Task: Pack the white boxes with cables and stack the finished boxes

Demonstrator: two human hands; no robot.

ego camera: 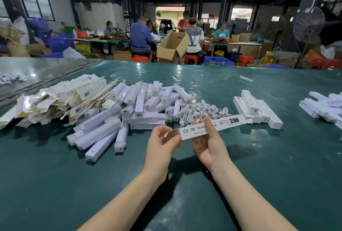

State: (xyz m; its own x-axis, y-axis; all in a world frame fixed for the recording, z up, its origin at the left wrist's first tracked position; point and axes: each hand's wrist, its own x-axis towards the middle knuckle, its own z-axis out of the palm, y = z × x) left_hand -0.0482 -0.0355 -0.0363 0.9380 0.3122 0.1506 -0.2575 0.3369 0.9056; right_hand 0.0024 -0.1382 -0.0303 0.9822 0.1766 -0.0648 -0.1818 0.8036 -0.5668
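Green table (55,184), white box (192,131) above mid-surface

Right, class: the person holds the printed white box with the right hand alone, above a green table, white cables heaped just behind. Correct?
No. The head view shows both hands on the white box: the left hand pinches its end flap, the right hand grips its middle. The green table and the white cables behind are as stated.

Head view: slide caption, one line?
Left hand and right hand hold a white box above the green table, cable pile behind.
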